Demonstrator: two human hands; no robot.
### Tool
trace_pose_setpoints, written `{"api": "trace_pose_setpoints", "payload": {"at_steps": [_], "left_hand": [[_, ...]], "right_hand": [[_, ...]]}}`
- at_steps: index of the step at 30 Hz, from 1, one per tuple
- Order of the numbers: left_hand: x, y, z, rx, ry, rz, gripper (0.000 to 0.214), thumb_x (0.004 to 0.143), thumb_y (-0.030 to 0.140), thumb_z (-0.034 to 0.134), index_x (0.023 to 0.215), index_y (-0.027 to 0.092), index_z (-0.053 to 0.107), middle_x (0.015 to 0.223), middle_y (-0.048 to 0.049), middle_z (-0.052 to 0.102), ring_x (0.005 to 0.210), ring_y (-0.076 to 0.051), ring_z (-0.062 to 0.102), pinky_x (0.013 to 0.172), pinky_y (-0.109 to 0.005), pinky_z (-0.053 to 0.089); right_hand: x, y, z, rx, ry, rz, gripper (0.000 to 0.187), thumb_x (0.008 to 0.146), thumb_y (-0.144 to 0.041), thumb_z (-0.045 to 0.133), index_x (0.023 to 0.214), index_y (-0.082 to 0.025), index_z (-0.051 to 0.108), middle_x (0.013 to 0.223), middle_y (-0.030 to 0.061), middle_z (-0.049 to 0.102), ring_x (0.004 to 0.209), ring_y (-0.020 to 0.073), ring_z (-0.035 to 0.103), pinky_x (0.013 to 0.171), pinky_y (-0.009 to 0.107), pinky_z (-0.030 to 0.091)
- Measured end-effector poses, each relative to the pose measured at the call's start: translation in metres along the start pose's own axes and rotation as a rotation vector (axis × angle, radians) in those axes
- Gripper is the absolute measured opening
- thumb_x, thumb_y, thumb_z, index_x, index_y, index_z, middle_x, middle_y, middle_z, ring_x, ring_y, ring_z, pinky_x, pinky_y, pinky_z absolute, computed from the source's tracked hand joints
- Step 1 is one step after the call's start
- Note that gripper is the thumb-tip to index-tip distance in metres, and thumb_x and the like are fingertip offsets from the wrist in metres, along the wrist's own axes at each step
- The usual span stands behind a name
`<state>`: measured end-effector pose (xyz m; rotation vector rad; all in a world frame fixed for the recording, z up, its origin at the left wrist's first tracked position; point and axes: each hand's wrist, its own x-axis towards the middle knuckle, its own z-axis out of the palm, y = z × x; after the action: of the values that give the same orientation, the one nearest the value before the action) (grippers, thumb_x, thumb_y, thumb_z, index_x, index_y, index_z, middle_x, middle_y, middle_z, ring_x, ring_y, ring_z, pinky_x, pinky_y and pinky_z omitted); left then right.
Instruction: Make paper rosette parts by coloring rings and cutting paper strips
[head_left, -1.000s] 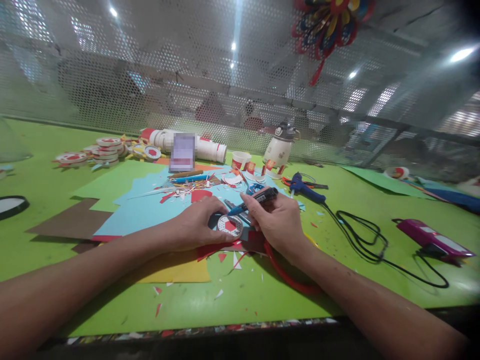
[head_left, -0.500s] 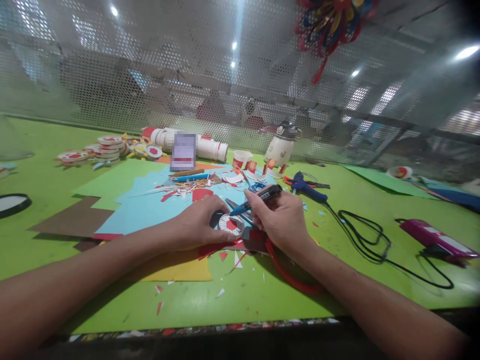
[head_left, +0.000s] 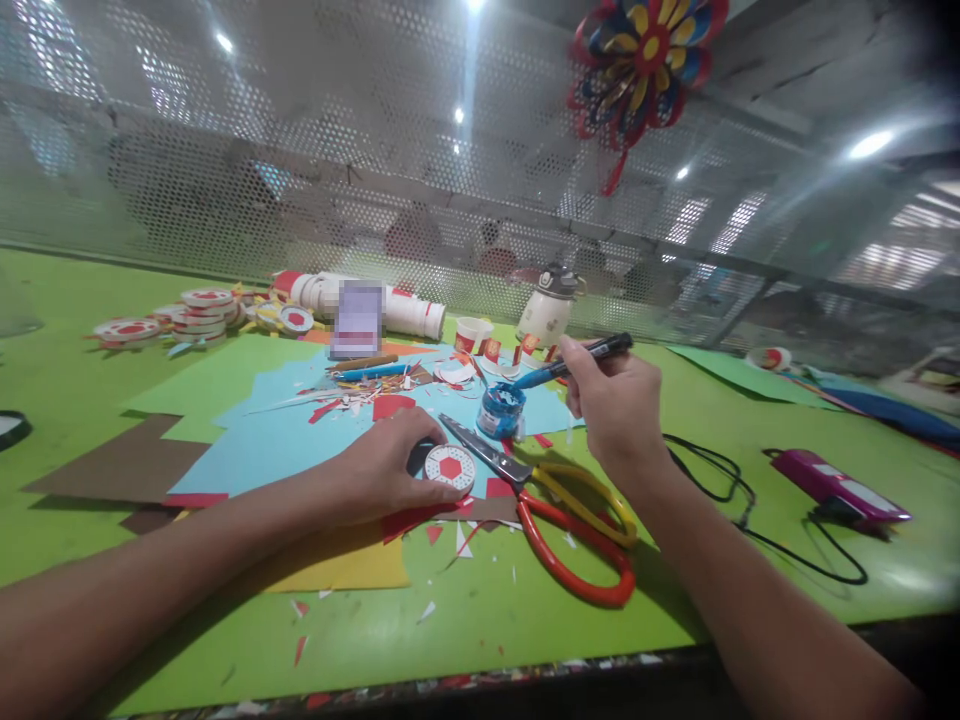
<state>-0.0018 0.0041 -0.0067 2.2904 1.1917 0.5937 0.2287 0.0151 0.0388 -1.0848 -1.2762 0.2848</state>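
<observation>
1. I see the left hand (head_left: 390, 455) at the near middle of the tabletop (head_left: 525, 640), curled with a narrow gap between thumb and fingers, holding a white disc (head_left: 450, 468) by its edge; the thumb lies along the near side.
2. The disc sits face up, a red hexagon in its middle and small dark marks around it.
3. My view has the right hand (head_left: 619, 400) farther right, closed around a blue-and-black marker (head_left: 574, 362), which slants down to the left.
4. The marker's blue end is at the mouth of a blue jar (head_left: 501, 412); I cannot tell whether they touch.
5. Between the disc and the jar I make out the blades of the scissors (head_left: 517, 473), pointing far left; the red and yellow handles lie nearer, to the right.
6. Under and left of the left hand I see light blue paper (head_left: 277, 435), with brown paper (head_left: 112, 465) left of it and yellow paper (head_left: 337, 565) nearer.
7. On the far left I spot a stack of discs (head_left: 202, 322); at the far middle, a white paper cup (head_left: 472, 332) stands near a bottle (head_left: 546, 312).
8. To the right, I see a magenta device (head_left: 832, 483) beside a black cable (head_left: 832, 574).
</observation>
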Motion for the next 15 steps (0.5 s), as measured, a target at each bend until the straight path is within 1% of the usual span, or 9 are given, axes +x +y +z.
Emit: {"api": "trace_pose_setpoints", "payload": {"at_steps": [4, 9, 12, 15], "left_hand": [[0.0001, 0.0003, -0.0005, 0.013, 0.004, -0.009, 0.056, 0.066, 0.057, 0.067, 0.103, 0.016, 0.056, 0.105, -0.0097, 0.060, 0.094, -0.026, 0.055, 0.079, -0.036, 0.044], [-0.0008, 0.0019, -0.0014, 0.018, 0.008, -0.017, 0.054, 0.066, 0.057, 0.067, 0.101, 0.019, 0.056, 0.104, -0.0082, 0.060, 0.092, -0.026, 0.056, 0.077, -0.035, 0.045], [-0.0012, 0.0039, -0.0020, 0.026, 0.015, -0.022, 0.051, 0.066, 0.055, 0.068, 0.099, 0.018, 0.056, 0.102, -0.0082, 0.060, 0.090, -0.026, 0.057, 0.076, -0.035, 0.045], [-0.0012, 0.0046, -0.0019, 0.033, 0.035, -0.024, 0.050, 0.066, 0.054, 0.068, 0.097, 0.017, 0.056, 0.100, -0.0084, 0.060, 0.088, -0.025, 0.057, 0.074, -0.035, 0.045]], "right_hand": [[-0.0017, 0.0083, 0.0050, -0.075, -0.135, 0.071, 0.031, 0.073, -0.040, 0.068, 0.058, -0.015, 0.060, 0.043, -0.0062, 0.046, 0.034, 0.0077, 0.038, 0.035, 0.024, 0.031], [-0.0005, 0.0116, 0.0067, -0.146, -0.277, 0.158, 0.033, 0.073, -0.042, 0.067, 0.055, -0.016, 0.057, 0.040, -0.0046, 0.048, 0.033, 0.0099, 0.042, 0.033, 0.024, 0.035], [-0.0005, 0.0094, 0.0065, -0.187, -0.339, 0.171, 0.034, 0.073, -0.037, 0.065, 0.049, -0.017, 0.053, 0.038, -0.0027, 0.050, 0.033, 0.0109, 0.045, 0.036, 0.025, 0.038], [-0.0021, 0.0079, 0.0081, -0.248, -0.372, 0.155, 0.031, 0.073, -0.032, 0.063, 0.048, -0.017, 0.054, 0.040, -0.0017, 0.052, 0.035, 0.0114, 0.047, 0.036, 0.024, 0.037]]}}
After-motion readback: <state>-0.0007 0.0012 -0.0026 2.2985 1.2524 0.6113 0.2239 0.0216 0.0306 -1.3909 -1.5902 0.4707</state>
